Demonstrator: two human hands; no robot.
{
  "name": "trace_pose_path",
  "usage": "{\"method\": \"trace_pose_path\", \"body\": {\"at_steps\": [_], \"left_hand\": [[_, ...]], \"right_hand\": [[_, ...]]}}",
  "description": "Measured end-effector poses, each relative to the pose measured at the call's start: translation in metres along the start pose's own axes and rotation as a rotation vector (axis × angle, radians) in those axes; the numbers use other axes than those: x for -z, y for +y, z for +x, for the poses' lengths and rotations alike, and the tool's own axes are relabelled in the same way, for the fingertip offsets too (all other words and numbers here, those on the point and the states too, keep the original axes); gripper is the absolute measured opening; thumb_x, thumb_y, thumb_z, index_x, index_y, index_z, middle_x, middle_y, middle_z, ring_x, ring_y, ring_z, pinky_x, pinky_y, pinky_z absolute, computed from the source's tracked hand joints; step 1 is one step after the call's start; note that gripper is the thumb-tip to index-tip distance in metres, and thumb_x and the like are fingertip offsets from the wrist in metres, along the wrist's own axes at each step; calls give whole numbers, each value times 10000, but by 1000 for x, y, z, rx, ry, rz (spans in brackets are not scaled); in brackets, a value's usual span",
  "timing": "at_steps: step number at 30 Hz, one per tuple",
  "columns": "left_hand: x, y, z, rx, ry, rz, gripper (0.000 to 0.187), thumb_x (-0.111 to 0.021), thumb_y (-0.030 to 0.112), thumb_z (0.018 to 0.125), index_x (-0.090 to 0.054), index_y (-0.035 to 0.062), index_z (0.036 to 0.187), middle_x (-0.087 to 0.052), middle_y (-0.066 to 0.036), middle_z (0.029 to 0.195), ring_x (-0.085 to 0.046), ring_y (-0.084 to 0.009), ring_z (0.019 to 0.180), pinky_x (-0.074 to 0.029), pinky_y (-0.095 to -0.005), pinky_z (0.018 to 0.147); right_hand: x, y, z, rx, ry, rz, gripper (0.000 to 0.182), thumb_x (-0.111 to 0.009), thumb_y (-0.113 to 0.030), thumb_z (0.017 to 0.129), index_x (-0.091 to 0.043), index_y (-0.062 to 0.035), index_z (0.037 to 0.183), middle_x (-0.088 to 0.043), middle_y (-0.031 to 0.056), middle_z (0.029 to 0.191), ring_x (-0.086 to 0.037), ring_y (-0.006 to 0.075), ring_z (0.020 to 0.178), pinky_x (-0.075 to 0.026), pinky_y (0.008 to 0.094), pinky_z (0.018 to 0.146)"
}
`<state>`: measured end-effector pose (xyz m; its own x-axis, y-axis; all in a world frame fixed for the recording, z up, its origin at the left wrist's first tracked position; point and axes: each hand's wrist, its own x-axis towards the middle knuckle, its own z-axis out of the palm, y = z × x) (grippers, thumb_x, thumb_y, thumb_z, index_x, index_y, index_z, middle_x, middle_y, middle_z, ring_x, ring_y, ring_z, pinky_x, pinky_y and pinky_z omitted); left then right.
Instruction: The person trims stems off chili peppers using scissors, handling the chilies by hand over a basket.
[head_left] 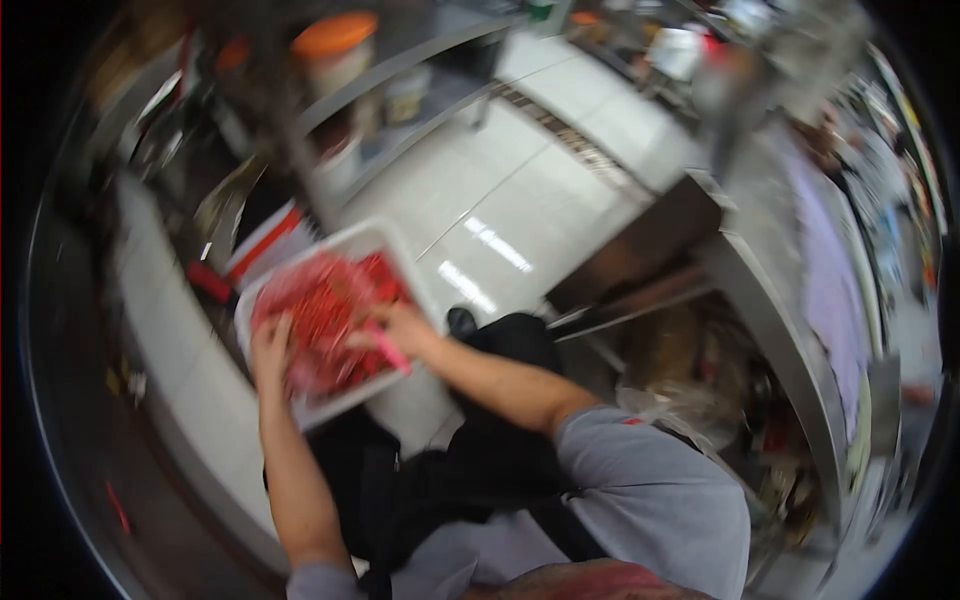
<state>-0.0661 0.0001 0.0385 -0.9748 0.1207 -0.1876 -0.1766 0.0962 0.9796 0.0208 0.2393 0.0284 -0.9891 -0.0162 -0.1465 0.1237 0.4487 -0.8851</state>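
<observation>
In front of me a white plastic tub (425,290) holds a clear plastic bag (318,375) filled with small red pieces (335,305) that look like chilies. My left hand (270,348) is at the tub's left side, its fingers curled on the edge of the bag. Over the right part of the bag is my right hand (402,328), closed around a pink handle (390,351). Blur hides what kind of tool the handle belongs to.
A metal shelf (400,72) at the upper left bears a bucket with an orange lid (335,35). To the right stands a steel counter (785,350) with bagged goods beneath. Pale floor tiles (500,185) lie ahead. A red handle (210,282) lies left of the tub.
</observation>
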Motion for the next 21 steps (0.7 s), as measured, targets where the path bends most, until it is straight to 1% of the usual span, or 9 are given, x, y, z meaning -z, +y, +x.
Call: {"method": "trace_pose_path", "body": {"at_steps": [3,5,7,8,10,14,16,20,21], "left_hand": [[-7,-8,-3,-42,151,76,298,-641,349,913,-678,54,917,-542,34,674,-454,-74,577,-358,-252,500],[-11,1,-8,-35,134,206,304,-629,339,916,-678,40,934,-635,-17,740,-558,-97,642,-449,-269,576],[-17,-2,-10,-16,120,255,289,-617,308,921,-674,25,932,-644,-52,731,-614,-121,687,-484,-284,610],[-20,-13,-7,-121,137,274,299,-617,297,917,-667,2,921,-652,-80,727,-633,-148,703,-497,-308,636],[-27,1,-19,-32,149,261,304,-613,281,913,-660,-20,912,-662,-112,740,-645,-186,715,-503,-338,668],[-35,-4,-21,-73,129,343,272,-608,253,905,-650,-16,913,-655,-141,738,-649,-229,711,-497,-360,682],[-36,-10,-20,-140,181,259,274,-614,266,899,-647,-6,907,-657,-140,740,-647,-241,706,-493,-374,679],[-41,-19,-19,-145,171,259,279,-616,275,895,-642,-2,886,-658,-144,743,-640,-255,696,-487,-387,673],[-43,-19,-21,-117,145,284,278,-617,274,893,-640,-3,880,-656,-147,740,-639,-263,695,-485,-391,672]], "right_hand": [[-2,-9,1,-20,-4,37,654,-748,-537,750,-644,-50,1175,-681,156,1050,-655,234,981,-499,344,886],[-19,13,9,6,-43,219,535,-742,-391,825,-631,8,1164,-695,114,959,-668,159,776,-527,306,766],[-13,-14,0,-174,-214,351,450,-718,-345,858,-634,11,1121,-688,90,867,-651,144,717,-523,291,637],[-23,-1,2,-173,-201,395,658,-752,-475,787,-603,-13,1230,-663,74,723,-618,116,627,-482,268,555],[-24,-6,-1,-197,-263,398,650,-750,-476,788,-609,-3,1210,-663,73,716,-617,120,617,-478,268,545],[-27,-1,-2,-151,-250,338,637,-749,-467,790,-613,13,1187,-659,73,710,-613,120,619,-479,270,542],[-27,-5,-4,-145,-243,275,423,-702,-389,865,-637,5,1005,-654,80,743,-615,132,622,-471,265,524],[-23,-18,-6,-188,-293,306,421,-707,-387,861,-636,-1,1010,-655,77,726,-602,127,588,-466,262,522],[-22,-19,-4,-170,-304,320,526,-730,-420,826,-619,15,1100,-667,87,765,-628,135,641,-491,272,573]]}}
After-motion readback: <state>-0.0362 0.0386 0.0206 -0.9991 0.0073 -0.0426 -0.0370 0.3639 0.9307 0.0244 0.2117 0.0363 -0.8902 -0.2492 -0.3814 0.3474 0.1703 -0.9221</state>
